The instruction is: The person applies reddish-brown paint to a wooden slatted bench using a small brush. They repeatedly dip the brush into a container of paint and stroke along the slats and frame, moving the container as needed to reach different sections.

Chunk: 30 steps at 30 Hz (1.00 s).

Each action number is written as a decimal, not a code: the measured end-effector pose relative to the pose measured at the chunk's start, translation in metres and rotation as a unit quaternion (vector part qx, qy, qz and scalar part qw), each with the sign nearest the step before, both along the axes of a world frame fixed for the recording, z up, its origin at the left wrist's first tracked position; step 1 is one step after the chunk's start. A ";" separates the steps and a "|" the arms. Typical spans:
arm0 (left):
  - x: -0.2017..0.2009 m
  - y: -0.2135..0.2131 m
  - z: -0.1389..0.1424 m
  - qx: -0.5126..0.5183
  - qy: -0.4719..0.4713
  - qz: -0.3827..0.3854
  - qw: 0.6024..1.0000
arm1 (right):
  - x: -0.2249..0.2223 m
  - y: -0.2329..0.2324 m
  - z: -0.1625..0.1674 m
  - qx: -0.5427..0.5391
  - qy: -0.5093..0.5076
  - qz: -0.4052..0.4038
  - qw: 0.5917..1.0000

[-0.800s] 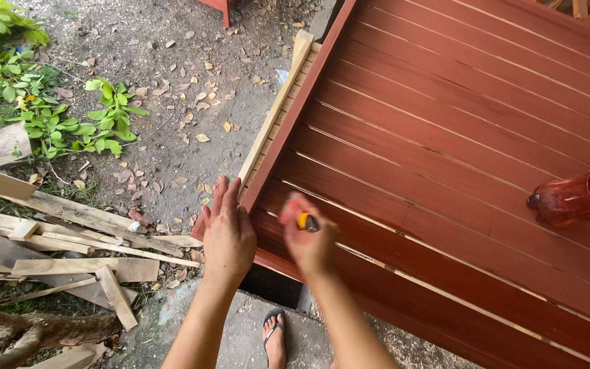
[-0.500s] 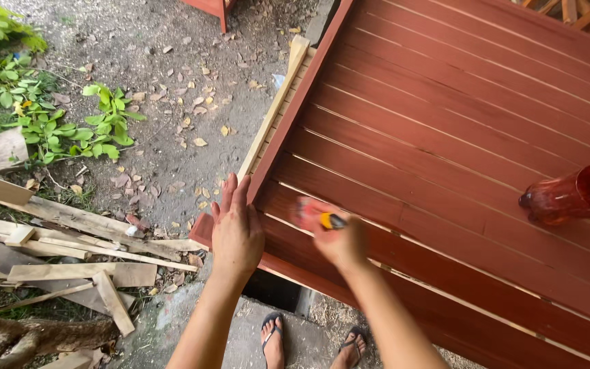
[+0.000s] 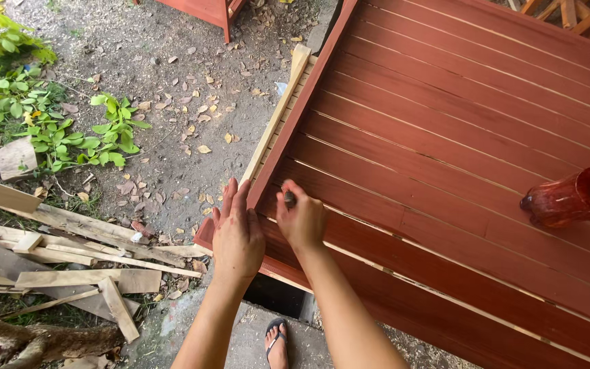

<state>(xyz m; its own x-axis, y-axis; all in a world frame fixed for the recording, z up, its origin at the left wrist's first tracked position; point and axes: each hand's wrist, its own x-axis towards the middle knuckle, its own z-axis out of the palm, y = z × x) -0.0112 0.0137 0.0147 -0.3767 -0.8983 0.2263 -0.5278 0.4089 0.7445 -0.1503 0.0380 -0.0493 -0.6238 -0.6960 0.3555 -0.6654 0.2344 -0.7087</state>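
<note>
Head view, only 1 cam. Your left hand (image 3: 237, 236) lies flat w/ fingers (image 3: 230, 198) pressed together and stretched along the left edge of the big red-brown slatted wood panel (image 3: 445, 137). Palm down on the corner, prob. to steady the frame while the other hand works.

Your right hand (image 3: 302, 220) is curled shut round a small dark-tipped tool (image 3: 289, 199), only the tip shows. It looks like a brush end, can't tell for sure. Tip touches the panel right by its raised left rail, near the left hand. The grip is close to the tip, which suits fine control along that edge.

The panel sits tilted over the ground, propped up at working height. A pale unpainted wood strip (image 3: 278, 116) runs along its left rail outside the frame.

A red-stained translucent plastic cup (image 3: 571, 198) lies on its side on the slats, well apart to the right, w/in reach.

On the ground left: pile of pale scrap wood offcuts (image 3: 63, 260), green leafy plants (image 3: 49, 130). Your foot in a black flip-flop (image 3: 278, 342) is below the panel's corner.
</note>
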 end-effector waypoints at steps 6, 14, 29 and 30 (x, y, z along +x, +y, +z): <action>-0.019 0.008 0.001 0.021 0.007 -0.010 1.000 | -0.030 0.012 -0.052 -0.176 -0.247 0.029 0.953; -0.045 0.015 0.002 -0.003 0.016 -0.043 0.999 | -0.153 0.269 -0.021 -0.100 -0.020 -0.102 0.990; -0.039 0.009 0.012 -0.026 0.019 -0.068 0.997 | -0.020 0.097 -0.020 0.140 0.115 -0.089 0.979; -0.038 0.007 0.014 -0.022 0.033 -0.066 0.997 | -0.008 0.083 -0.019 0.068 0.110 -0.077 0.989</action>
<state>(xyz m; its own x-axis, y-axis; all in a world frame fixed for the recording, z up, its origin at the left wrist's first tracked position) -0.0495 0.0206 0.0285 -0.4740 -0.8306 0.2923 -0.4182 0.5045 0.7554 -0.1586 0.1208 -0.0683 -0.6436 -0.6501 0.4039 -0.7494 0.4282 -0.5050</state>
